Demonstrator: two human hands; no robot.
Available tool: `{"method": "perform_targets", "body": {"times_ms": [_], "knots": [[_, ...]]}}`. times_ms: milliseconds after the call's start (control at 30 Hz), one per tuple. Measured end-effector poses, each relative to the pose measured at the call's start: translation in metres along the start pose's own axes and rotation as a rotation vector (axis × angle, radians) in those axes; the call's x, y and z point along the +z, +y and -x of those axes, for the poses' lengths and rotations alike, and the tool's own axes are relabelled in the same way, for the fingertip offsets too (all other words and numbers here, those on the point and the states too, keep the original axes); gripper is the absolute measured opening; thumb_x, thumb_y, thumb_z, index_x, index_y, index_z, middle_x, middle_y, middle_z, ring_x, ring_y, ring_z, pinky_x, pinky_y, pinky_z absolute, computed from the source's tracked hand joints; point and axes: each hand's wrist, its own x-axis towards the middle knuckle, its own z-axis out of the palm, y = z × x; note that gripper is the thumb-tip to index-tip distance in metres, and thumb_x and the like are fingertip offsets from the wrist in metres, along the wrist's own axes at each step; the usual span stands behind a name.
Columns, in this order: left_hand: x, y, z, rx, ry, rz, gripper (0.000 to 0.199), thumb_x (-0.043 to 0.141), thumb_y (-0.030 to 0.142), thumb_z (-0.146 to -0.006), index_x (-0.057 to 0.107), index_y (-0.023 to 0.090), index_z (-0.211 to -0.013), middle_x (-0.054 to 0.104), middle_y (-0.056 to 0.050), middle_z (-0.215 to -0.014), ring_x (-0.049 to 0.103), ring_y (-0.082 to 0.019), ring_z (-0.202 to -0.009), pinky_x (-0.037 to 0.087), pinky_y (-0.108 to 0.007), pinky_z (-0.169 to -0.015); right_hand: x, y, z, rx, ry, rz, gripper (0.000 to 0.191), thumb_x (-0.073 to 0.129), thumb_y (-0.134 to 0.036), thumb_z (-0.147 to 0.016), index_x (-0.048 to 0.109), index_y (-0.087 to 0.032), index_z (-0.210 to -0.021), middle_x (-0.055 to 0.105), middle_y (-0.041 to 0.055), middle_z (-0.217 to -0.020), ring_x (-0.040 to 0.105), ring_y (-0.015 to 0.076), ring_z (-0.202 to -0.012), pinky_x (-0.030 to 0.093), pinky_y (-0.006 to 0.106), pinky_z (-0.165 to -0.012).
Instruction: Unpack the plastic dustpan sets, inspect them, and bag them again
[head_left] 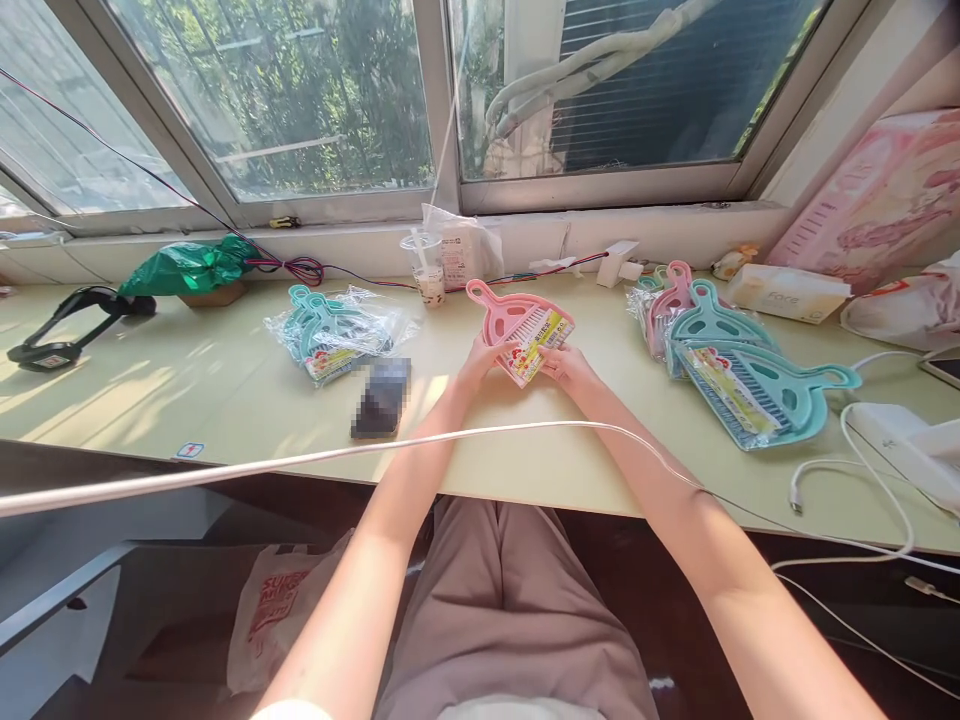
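- Head view, clock read from the person's seat, twelve straight ahead: the pink dustpan-and-brush set [499, 310] is at twelve, held just above or against the table [457, 470]; which, cannot be told.
- The left hand [481, 360] is closed on the set's lower left side, fingers partly hidden; the right hand [568, 364] pinches its lower right, by the printed label [553, 332].
- At ten, a wrapped teal set [304, 325] lies beyond a dark, pixelated object [381, 400]; at two, a pink and teal pile [712, 325].
- A white cable [300, 455] crosses before both forearms; a wide sweep could snag it.
- The lidded drink cup [429, 275], between eleven and twelve, might tip if the set's handle swung left.
- The upper set at two overlaps those beneath, so a nudge might slide it.
- Writing: "Face" on the tissue pack [791, 292] at two; red print, seemingly "SUPER", on the bag [274, 605] at eight, below the table. The label's characters are too small to read.
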Motion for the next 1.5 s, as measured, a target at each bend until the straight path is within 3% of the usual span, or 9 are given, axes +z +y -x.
{"method": "perform_targets", "body": {"times_ms": [233,367,433,567,667,867,1033,1167,1500], "knots": [[-0.003,-0.002,-0.012,0.075,0.145,-0.201,0.048,0.069,0.045,-0.079,0.063,0.017,-0.117,0.067,-0.011,-0.114,0.056,-0.030,-0.116,0.041,-0.043,-0.100,-0.001,0.000,0.003,-0.038,0.106,-0.063,0.018,0.066,-0.003,-0.074,0.064,-0.016,-0.086,0.074,0.0050,-0.088,0.071,0.0168,-0.078,0.061,0.033,-0.077],[-0.061,0.032,-0.016,0.269,0.653,-0.642,0.041,0.061,0.043,-0.085,0.064,0.015,-0.115,0.055,-0.017,-0.124,0.041,-0.033,-0.129,0.027,-0.043,-0.111,-0.004,-0.003,0.003,-0.052,0.226,-0.062,0.019,0.068,-0.003,-0.072,0.063,-0.016,-0.084,0.073,0.0034,-0.083,0.071,0.0160,-0.077,0.062,0.029,-0.071],[-0.104,0.057,-0.008,0.205,0.763,-1.016,0.045,0.065,0.039,-0.081,0.061,0.015,-0.120,0.047,-0.019,-0.133,0.035,-0.035,-0.132,0.025,-0.045,-0.111,-0.004,-0.004,0.004,-0.063,0.259,-0.079,0.019,0.068,-0.003,-0.072,0.064,-0.016,-0.085,0.072,0.0024,-0.078,0.071,0.0158,-0.076,0.062,0.027,-0.068],[-0.175,0.088,0.018,-0.110,0.654,-1.568,0.046,0.069,0.033,-0.075,0.063,0.012,-0.115,0.048,-0.024,-0.131,0.035,-0.043,-0.130,0.027,-0.053,-0.106,0.001,-0.003,0.008,-0.087,0.241,-0.064,0.020,0.070,-0.007,-0.073,0.065,-0.015,-0.091,0.071,0.0013,-0.075,0.070,0.0149,-0.073,0.062,0.026,-0.067],[-0.193,0.088,0.034,-0.184,0.478,-1.767,0.022,0.062,0.020,-0.077,0.069,0.011,-0.096,0.058,-0.022,-0.118,0.043,-0.040,-0.123,0.027,-0.051,-0.104,0.004,-0.001,0.010,-0.085,0.234,-0.005,0.023,0.073,-0.009,-0.071,0.065,-0.016,-0.092,0.071,0.0016,-0.078,0.070,0.0147,-0.073,0.062,0.026,-0.067],[-0.168,0.084,0.032,-0.015,0.631,-1.670,0.023,0.046,0.019,-0.088,0.067,0.014,-0.092,0.066,-0.016,-0.101,0.054,-0.030,-0.109,0.030,-0.045,-0.101,0.005,0.002,0.012,-0.097,0.188,0.017,0.025,0.078,-0.014,-0.068,0.065,-0.015,-0.089,0.072,0.0038,-0.083,0.070,0.0167,-0.080,0.062,0.029,-0.072],[-0.094,0.082,0.011,0.325,0.722,-1.385,0.023,0.044,0.028,-0.093,0.065,0.020,-0.100,0.068,-0.010,-0.097,0.057,-0.025,-0.105,0.033,-0.039,-0.101,0.007,-0.004,0.015,-0.265,0.141,-0.041,0.032,0.082,-0.022,-0.065,0.063,-0.017,-0.091,0.072,0.0042,-0.092,0.070,0.0176,-0.085,0.060,0.032,-0.078],[-0.044,0.059,-0.002,0.386,0.680,-1.339,0.022,0.044,0.025,-0.094,0.063,0.021,-0.103,0.067,-0.009,-0.101,0.058,-0.025,-0.103,0.036,-0.039,-0.098,0.005,-0.020,0.016,-0.384,0.107,-0.065,0.034,0.082,-0.028,-0.066,0.062,-0.019,-0.093,0.072,0.0041,-0.097,0.070,0.0187,-0.094,0.059,0.033,-0.083],[-0.056,0.026,0.002,0.090,0.547,-1.517,0.026,0.040,0.022,-0.094,0.065,0.020,-0.102,0.070,-0.012,-0.098,0.064,-0.026,-0.094,0.040,-0.037,-0.086,0.001,-0.023,0.018,-0.055,0.084,0.116,0.021,0.077,-0.008,-0.066,0.067,-0.013,-0.084,0.074,0.0078,-0.083,0.071,0.0211,-0.076,0.062,0.034,-0.069]]}}
